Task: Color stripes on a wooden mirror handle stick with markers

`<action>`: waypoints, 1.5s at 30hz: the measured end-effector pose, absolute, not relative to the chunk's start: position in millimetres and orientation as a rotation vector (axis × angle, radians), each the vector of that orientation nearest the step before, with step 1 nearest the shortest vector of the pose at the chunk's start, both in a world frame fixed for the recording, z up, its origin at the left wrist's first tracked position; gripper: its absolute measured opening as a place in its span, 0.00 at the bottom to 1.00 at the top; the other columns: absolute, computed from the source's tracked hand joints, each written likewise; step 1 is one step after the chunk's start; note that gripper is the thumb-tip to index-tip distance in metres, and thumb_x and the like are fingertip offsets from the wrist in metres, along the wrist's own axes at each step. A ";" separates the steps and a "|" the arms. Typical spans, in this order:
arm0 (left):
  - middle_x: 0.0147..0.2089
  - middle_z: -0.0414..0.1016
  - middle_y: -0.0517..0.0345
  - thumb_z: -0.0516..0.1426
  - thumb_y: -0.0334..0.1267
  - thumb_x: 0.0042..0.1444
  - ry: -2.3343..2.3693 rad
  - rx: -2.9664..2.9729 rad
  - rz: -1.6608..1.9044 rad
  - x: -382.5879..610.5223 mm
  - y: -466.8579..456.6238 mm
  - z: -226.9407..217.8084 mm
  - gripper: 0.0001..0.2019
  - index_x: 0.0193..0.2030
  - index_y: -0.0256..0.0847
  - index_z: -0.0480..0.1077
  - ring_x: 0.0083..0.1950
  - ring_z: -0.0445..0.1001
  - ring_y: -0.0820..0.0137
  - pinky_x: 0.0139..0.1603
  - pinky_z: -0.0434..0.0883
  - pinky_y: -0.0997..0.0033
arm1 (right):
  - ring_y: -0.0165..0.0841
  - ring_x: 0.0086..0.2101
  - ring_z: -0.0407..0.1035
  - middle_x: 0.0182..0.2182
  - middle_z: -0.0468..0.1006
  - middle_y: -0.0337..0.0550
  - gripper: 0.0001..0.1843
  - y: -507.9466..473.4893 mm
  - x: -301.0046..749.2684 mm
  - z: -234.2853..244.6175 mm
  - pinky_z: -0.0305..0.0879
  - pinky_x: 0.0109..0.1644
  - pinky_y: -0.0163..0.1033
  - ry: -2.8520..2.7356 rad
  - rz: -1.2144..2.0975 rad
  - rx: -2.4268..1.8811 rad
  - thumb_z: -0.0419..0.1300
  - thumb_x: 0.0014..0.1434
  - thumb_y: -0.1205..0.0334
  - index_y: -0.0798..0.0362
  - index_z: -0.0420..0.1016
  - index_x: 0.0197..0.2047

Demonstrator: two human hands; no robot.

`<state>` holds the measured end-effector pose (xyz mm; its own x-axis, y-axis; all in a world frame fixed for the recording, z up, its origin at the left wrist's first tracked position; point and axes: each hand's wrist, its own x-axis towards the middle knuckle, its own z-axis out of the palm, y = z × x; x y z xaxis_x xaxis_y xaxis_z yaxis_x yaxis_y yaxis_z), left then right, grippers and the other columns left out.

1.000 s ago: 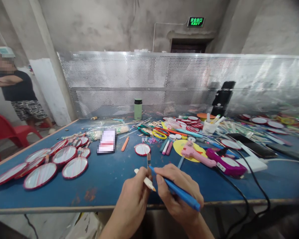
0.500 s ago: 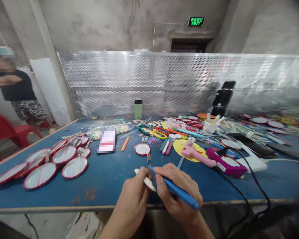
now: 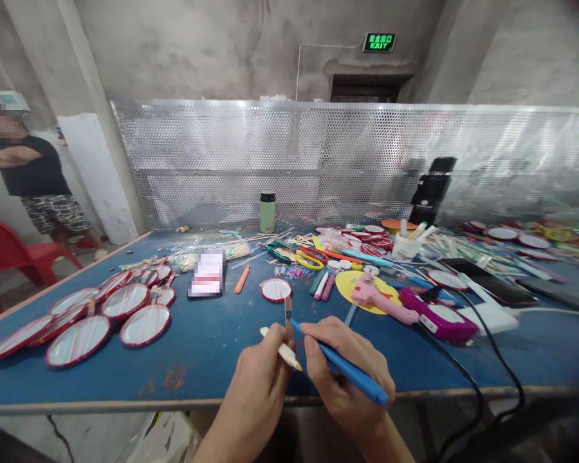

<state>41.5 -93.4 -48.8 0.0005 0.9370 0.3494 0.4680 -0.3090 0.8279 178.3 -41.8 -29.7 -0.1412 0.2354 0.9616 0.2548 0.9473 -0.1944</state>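
My left hand (image 3: 260, 376) is closed around a flat wooden stick (image 3: 288, 310) with a dark band and a white marker (image 3: 288, 355) with an orange tip. The stick's upper end overlaps the rim of a small round white disc (image 3: 276, 290) edged in red; I cannot tell whether they are joined. A blue marker (image 3: 354, 372) is gripped in my right hand (image 3: 350, 366), its tip at the stick just above my left fingers. Beyond the hands lie an orange marker (image 3: 242, 279) and a few capped markers (image 3: 321, 284).
Several red-rimmed discs (image 3: 139, 325) lie left, near a phone (image 3: 206, 273). A pink glue gun (image 3: 383, 301) rests on a yellow disc (image 3: 343, 292), its cable running right. Scissors (image 3: 311, 258), a cup of markers (image 3: 407, 247) and a green bottle (image 3: 267, 212) stand farther back. A person (image 3: 31, 167) stands left.
The blue marker and my right hand have shifted slightly right, its tip moving a little along the stick. My left hand has barely moved.
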 end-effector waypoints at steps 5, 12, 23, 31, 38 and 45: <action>0.28 0.66 0.65 0.46 0.37 0.67 1.440 1.812 1.288 41.4 -93.0 -50.5 0.09 0.34 0.44 0.58 0.29 0.62 0.72 0.31 0.55 0.75 | 0.32 0.30 0.77 0.28 0.80 0.40 0.08 -39.9 177.7 -31.3 0.73 0.33 0.34 -1.731 -0.014 -0.365 0.59 0.59 0.74 0.53 0.75 0.39; 0.29 0.66 0.65 0.46 0.38 0.68 1.427 1.807 1.280 42.1 -94.0 -47.7 0.09 0.34 0.44 0.58 0.29 0.62 0.73 0.31 0.55 0.75 | 0.32 0.31 0.77 0.29 0.80 0.41 0.08 -39.8 178.6 -31.5 0.72 0.34 0.35 -1.726 -0.018 -0.366 0.59 0.59 0.74 0.54 0.75 0.40; 0.28 0.66 0.66 0.45 0.39 0.68 1.430 1.808 1.279 41.6 -92.6 -49.5 0.10 0.34 0.44 0.58 0.29 0.61 0.72 0.30 0.55 0.75 | 0.31 0.29 0.76 0.29 0.80 0.40 0.08 -41.6 178.5 -30.5 0.72 0.33 0.35 -1.704 -0.034 -0.391 0.59 0.59 0.74 0.53 0.75 0.40; 0.29 0.67 0.66 0.45 0.40 0.69 1.426 1.799 1.274 41.0 -93.1 -50.3 0.10 0.35 0.43 0.59 0.29 0.62 0.73 0.31 0.55 0.75 | 0.31 0.30 0.76 0.29 0.80 0.40 0.08 -39.1 179.3 -32.0 0.72 0.33 0.34 -1.719 -0.039 -0.375 0.59 0.59 0.74 0.54 0.75 0.40; 0.27 0.64 0.66 0.46 0.38 0.68 1.443 1.802 1.273 41.4 -93.1 -49.9 0.10 0.34 0.44 0.58 0.28 0.61 0.73 0.30 0.53 0.74 | 0.31 0.30 0.76 0.29 0.79 0.40 0.09 -39.9 179.3 -32.0 0.71 0.33 0.34 -1.707 -0.042 -0.378 0.59 0.59 0.75 0.54 0.75 0.40; 0.29 0.67 0.65 0.45 0.38 0.69 1.422 1.795 1.275 41.5 -92.6 -50.8 0.09 0.36 0.43 0.60 0.30 0.63 0.72 0.31 0.55 0.75 | 0.29 0.30 0.76 0.29 0.79 0.40 0.08 -40.4 177.7 -32.0 0.71 0.34 0.33 -1.703 -0.043 -0.385 0.59 0.59 0.74 0.54 0.75 0.40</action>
<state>41.5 -92.6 -50.8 0.0083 0.9359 0.3523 0.4520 -0.3178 0.8335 177.7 -40.4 -32.0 -0.1179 0.2284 0.9664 0.2772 0.9421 -0.1888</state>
